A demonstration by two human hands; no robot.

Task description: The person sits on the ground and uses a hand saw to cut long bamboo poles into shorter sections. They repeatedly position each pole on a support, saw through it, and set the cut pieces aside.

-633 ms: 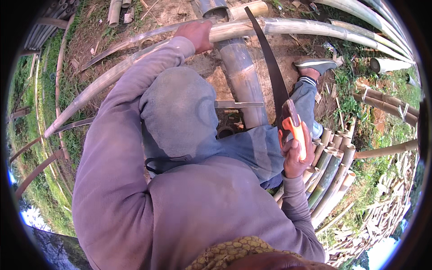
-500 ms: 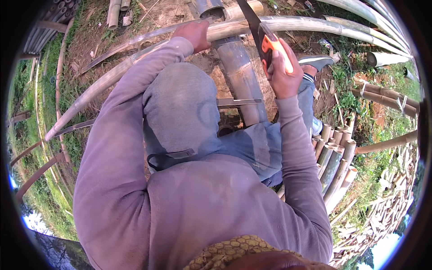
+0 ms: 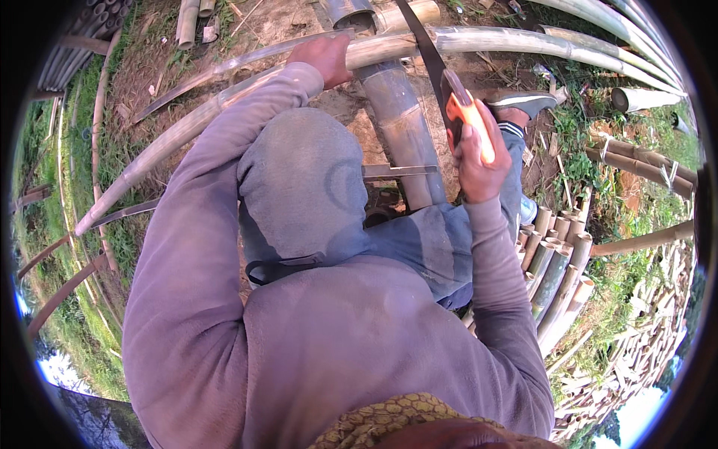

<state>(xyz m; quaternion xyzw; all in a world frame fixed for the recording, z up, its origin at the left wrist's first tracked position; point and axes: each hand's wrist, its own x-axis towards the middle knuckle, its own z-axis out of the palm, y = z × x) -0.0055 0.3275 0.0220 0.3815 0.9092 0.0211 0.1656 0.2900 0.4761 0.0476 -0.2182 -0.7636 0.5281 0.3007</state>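
Observation:
A long pale bamboo pole [image 3: 381,49] lies crosswise in front of me, resting over a thick dark bamboo log [image 3: 398,123]. My left hand [image 3: 323,60] is closed around the pole, just left of that log. My right hand [image 3: 485,156] grips the orange handle of a hand saw [image 3: 428,63]. The dark blade lies across the pole a short way right of my left hand, its far end reaching past the pole. A thin split bamboo strip [image 3: 224,73] runs beside the pole and ends near my left hand.
Short cut bamboo pieces [image 3: 555,262] stand bundled by my right leg. Several long poles [image 3: 613,30] lie at the far right, and bamboo tubes [image 3: 82,45] are stacked at the far left. A flat strip [image 3: 400,171] crosses the thick log. Bamboo scraps [image 3: 621,352] cover the ground at right.
My right hand has drawn the saw back toward me and slightly to the right, with the blade still across the pole. My left hand stays on the pole.

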